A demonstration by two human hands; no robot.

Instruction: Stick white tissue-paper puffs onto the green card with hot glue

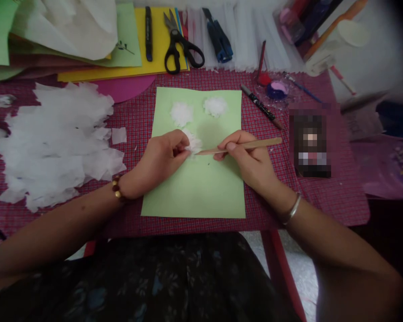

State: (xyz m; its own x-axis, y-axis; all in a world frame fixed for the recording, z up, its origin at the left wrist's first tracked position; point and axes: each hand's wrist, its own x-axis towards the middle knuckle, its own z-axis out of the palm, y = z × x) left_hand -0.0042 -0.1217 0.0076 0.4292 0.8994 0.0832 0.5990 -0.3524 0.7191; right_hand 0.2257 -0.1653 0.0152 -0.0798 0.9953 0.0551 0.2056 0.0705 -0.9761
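A light green sheet of paper (195,192) lies in front of me on the checked tablecloth. Two white tissue-paper puffs, one at the upper left (182,113) and another at the upper right (215,107), rest on it. With thumb and fingers closed, my left hand (163,157) pinches the edge of a third white tissue-paper puff (192,142) at the sheet's middle. A flat wooden stick (262,143) is gripped in my right hand (245,156), pen-fashion. Its tip reaches the lower right side of that puff; whether it touches is unclear.
A heap of white tissue squares (60,147) spreads at left. Black scissors (178,42), a box cutter (218,38) and a marker (148,33) lie behind the sheet. To the right are a black pen (262,106), a small paint pot (277,89) and a pixelated dark rectangle (310,147).
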